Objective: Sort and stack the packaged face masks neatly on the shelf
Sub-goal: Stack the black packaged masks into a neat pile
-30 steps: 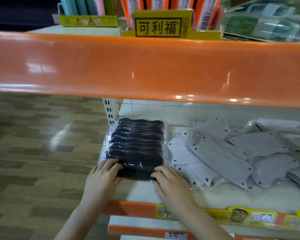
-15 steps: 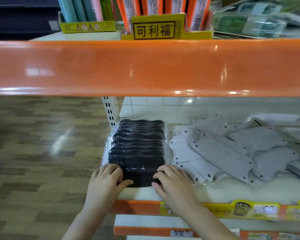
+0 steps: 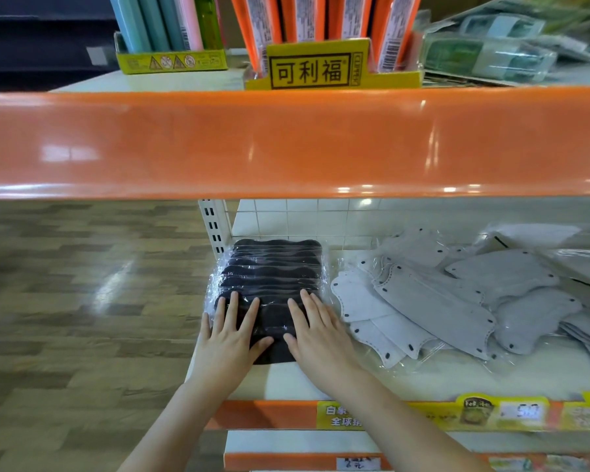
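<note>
A row of black packaged face masks point(image 3: 273, 267) lies overlapped in clear wrap at the left end of the white shelf point(image 3: 422, 376). My left hand point(image 3: 230, 335) and my right hand point(image 3: 315, 330) both lie flat on the nearest black packs, fingers straight and spread, pressing down. To the right, grey and white packaged face masks point(image 3: 433, 301) lie scattered and overlapping in a loose heap that reaches the frame's right edge.
The orange front rail of the upper shelf point(image 3: 286, 141) hangs across the view above my hands. On it stand a yellow display box point(image 3: 314, 68) of orange packs and pastel tubes point(image 3: 171, 22). A slotted upright point(image 3: 213, 226) borders the masks on the left; wood-pattern floor lies beyond.
Both hands have slid forward from the near edge of the black masks onto their top, and the fingers went from curled to flat and spread.
</note>
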`<state>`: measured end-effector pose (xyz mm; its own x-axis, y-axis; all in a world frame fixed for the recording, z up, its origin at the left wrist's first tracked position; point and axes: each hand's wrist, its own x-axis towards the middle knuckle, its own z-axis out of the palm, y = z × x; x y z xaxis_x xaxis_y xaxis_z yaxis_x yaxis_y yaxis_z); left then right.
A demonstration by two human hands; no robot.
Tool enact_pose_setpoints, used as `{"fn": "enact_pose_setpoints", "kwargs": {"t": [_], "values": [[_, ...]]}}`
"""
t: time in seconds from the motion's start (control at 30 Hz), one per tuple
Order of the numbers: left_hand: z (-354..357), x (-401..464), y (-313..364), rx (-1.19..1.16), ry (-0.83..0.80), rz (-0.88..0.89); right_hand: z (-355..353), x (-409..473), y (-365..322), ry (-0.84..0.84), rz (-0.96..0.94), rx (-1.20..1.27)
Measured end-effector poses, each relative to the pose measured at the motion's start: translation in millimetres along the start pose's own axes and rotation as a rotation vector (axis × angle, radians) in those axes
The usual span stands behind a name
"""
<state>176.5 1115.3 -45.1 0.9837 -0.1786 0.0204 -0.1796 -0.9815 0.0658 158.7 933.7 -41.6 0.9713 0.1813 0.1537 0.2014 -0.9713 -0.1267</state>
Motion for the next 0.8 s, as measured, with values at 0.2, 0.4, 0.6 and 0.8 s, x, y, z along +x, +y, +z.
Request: {"fn": "enact_pose_setpoints", "kwargs": {"t": [0.2,0.4,0.6,0.8], "values": [[5,10,-2,-0.082,0.067,0.033,-1,11,0,-0.042,0.028,0.020],[1,18,-2,-0.097,0.019,0.015,-4,17,2,-0.070,-0.008,0.060],[-14,16,2,-0.129,-0.034,0.023,-19,21,1,-0.154,-0.015,0.055],[-18,12,13,-0.213,0.151,0.026,-46,15,13,-0.036,-0.056,0.191]]}}
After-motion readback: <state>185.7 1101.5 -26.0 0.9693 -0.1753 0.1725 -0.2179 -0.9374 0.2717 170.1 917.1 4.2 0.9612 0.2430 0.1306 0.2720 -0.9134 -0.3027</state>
